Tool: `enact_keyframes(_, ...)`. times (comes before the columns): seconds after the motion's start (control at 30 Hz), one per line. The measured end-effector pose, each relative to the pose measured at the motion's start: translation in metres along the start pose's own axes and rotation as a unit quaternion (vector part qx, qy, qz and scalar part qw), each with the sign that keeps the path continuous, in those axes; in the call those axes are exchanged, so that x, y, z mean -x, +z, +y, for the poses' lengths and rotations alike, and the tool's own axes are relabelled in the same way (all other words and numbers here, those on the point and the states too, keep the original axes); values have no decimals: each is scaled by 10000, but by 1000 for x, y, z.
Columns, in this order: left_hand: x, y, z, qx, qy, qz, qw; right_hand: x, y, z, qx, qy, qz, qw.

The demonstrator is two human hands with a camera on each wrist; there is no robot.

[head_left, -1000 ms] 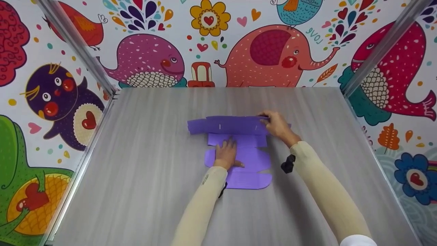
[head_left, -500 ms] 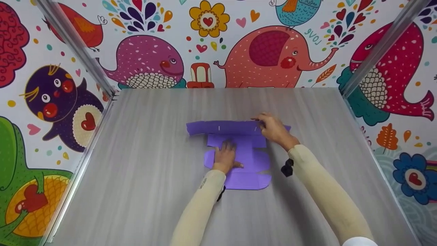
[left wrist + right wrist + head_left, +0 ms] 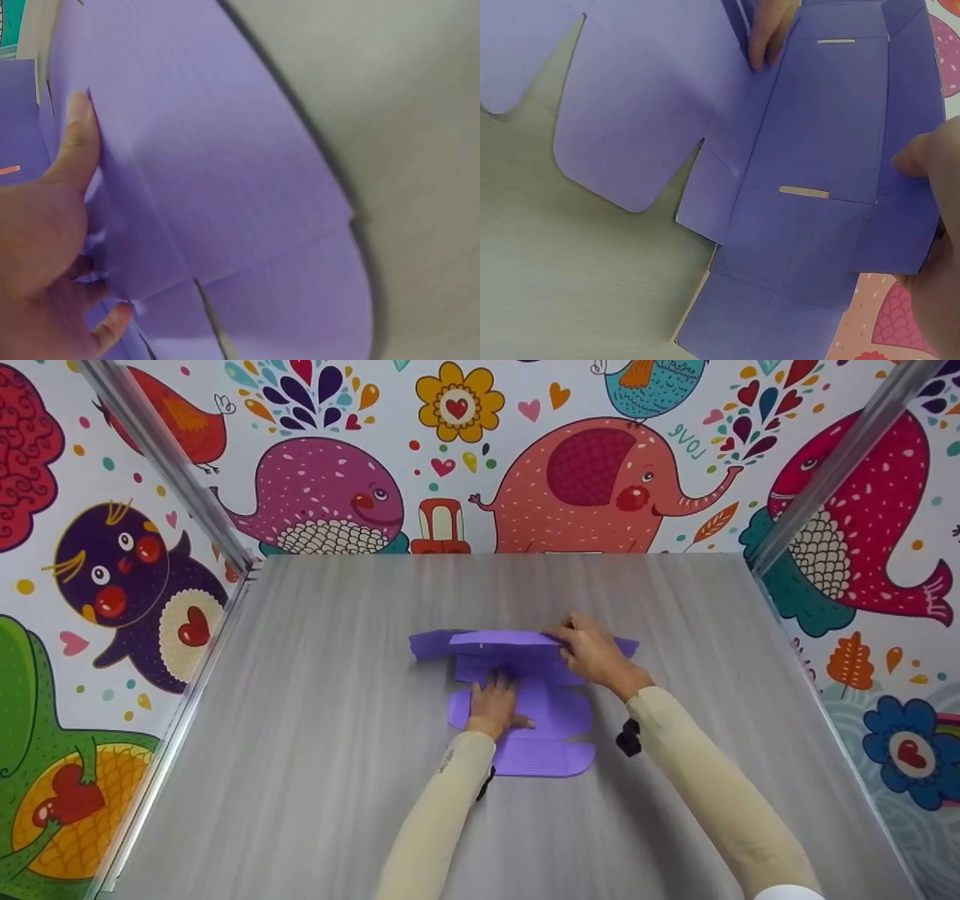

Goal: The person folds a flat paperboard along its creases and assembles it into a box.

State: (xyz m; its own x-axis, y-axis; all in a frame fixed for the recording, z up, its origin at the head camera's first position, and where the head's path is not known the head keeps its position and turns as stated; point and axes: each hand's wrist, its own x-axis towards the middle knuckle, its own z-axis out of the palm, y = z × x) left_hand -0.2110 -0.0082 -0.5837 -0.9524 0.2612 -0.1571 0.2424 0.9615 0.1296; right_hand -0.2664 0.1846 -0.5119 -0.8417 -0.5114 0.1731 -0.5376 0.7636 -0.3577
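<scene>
A purple cardboard box blank (image 3: pixel 566 712) lies partly unfolded on the table, its far panel raised. My left hand (image 3: pixel 495 706) presses on the flat middle with fingers spread toward the fold; in the left wrist view that hand (image 3: pixel 41 232) has its thumb stretched along the cardboard. My right hand (image 3: pixel 596 656) pinches the top flap (image 3: pixel 502 638) of the raised panel near its right end. In the right wrist view, the right thumb lies on the inner face of this flap (image 3: pixel 904 97), other fingers mostly hidden behind it. Two narrow slots (image 3: pixel 804 193) show in the raised panel.
The grey wood-grain table (image 3: pixel 315 697) extends around the cardboard. Patterned walls with cartoon animals stand behind and at both sides, with metal posts (image 3: pixel 847 465) at the corners. A black wrist device (image 3: pixel 628 737) hangs by the right cuff.
The raised panel's top flap has tipped toward me, now showing its lighter face. My right hand has moved slightly nearer and left with it. The left hand stays in place.
</scene>
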Motion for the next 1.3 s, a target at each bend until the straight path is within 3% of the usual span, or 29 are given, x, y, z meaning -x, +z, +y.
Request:
enact_keyframes(0.13, -6, 7, -2, 34, -36, -65, 10000, 2, 4, 0, 204, -255, 188, 9993)
enact_keyframes(0.2, -10, 10, -3, 43, -29, -115, 9999, 3, 6, 0, 236, -267, 231, 9991)
enact_keyframes(0.23, -15, 21, -6, -7, 22, 19, 10000, 3, 7, 0, 229, -241, 231, 9992)
enact_keyframes(0.33, -18, 22, -7, -35, 38, -46, 10000, 5, 9, 1, 156, -140, 195, 9996)
enact_keyframes(0.43, -18, 21, -6, -12, 13, -125, 9999, 6, 11, 1, 51, -27, 110, 9999)
enact_keyframes(0.47, -13, 10, -3, 37, -41, -281, 9996, 7, 12, 1, 13, 5, 88, 10000)
enact_keyframes(0.63, -7, 7, -1, -36, -93, -277, 9996, 8, 16, 0, -158, 189, -22, 9997)
enact_keyframes(0.83, -3, 4, 0, -81, -107, -251, 9996, 11, 21, 0, -400, 369, 225, 9983)
enact_keyframes(1.13, -4, 3, -1, 9, -104, -156, 9998, 8, 26, 1, -262, 230, 636, 9974)
enact_keyframes(1.3, -3, 2, -1, 104, -102, -256, 9996, 6, 26, 1, -169, 216, 689, 9972)
